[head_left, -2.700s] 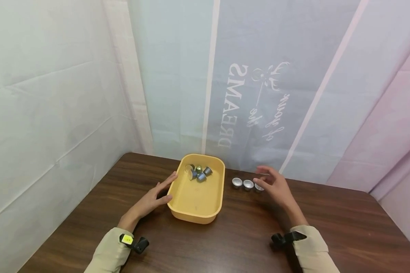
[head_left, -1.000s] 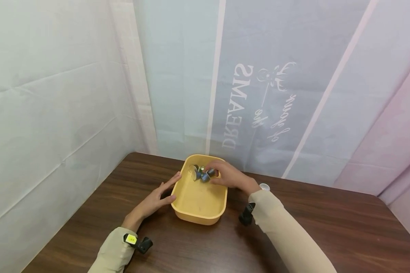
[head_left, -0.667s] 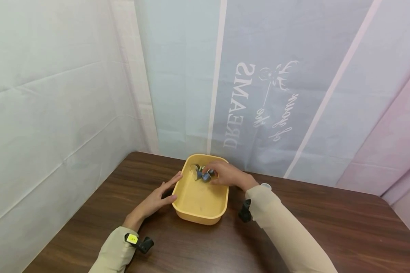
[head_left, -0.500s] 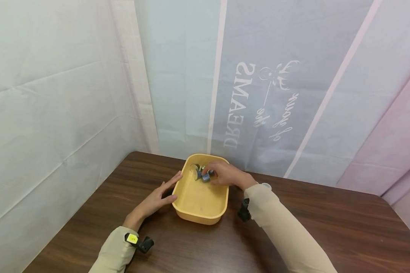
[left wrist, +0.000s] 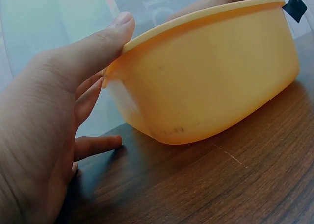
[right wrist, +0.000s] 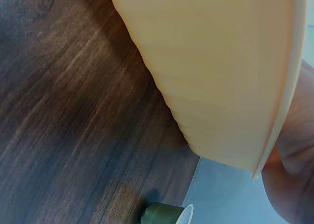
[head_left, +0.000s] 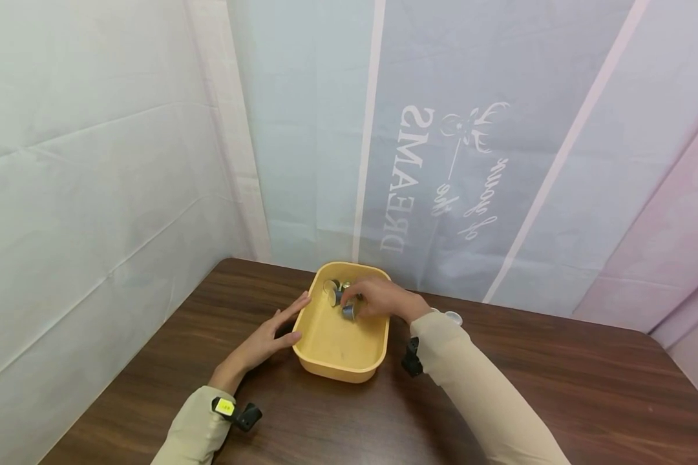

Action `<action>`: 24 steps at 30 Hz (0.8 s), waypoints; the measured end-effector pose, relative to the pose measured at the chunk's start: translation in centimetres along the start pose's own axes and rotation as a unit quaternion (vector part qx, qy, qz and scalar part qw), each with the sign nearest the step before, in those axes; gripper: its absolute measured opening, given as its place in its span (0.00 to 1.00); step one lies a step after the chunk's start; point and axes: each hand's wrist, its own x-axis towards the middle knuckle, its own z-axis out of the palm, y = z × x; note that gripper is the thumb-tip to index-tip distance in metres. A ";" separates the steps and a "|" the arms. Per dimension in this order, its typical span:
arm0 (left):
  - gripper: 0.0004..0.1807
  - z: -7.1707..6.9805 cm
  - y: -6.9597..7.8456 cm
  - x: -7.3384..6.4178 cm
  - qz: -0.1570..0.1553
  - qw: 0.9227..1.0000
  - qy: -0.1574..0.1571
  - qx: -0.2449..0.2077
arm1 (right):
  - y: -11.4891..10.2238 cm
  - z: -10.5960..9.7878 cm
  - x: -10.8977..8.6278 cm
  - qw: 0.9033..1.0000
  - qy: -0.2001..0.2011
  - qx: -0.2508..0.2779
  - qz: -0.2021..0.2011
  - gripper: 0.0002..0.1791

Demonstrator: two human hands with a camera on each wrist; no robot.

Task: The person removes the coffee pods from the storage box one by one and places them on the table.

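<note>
We see the left hand (head_left: 262,342) spread wide against the yellow tub (head_left: 336,373) at nine o'clock, probably to steady it. The right hand (head_left: 378,298) crosses the rim at two; its bent fingers touch a blue capsule (head_left: 348,313) inside, though we cannot tell whether they pinch it. Silver-topped capsules (head_left: 454,318) sit outside at three, presumably for easy reach.

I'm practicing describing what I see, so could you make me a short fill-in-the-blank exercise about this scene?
1. In the head view, the tray is colored ____.
2. The hand dipped inside the tray is the person's ____ one.
3. The mirrored capital letters on the backdrop spell ____.
4. In the right wrist view, the side of the capsule is dark ____.

Missing words: yellow; right; DREAMS; green.
</note>
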 end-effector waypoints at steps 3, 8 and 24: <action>0.35 0.0 0.0 0.0 0.000 1.000 0.001 0.001 | -0.1 0.1 0.0 1.000 -0.012 0.002 0.008 0.22; 0.35 0.0 0.0 -0.1 0.000 1.000 0.001 -0.002 | -0.4 0.1 0.1 0.999 -0.044 0.016 0.025 0.20; 0.36 0.1 0.6 -0.1 0.004 1.000 0.003 0.002 | -0.8 0.1 0.4 0.995 -0.080 0.040 0.046 0.15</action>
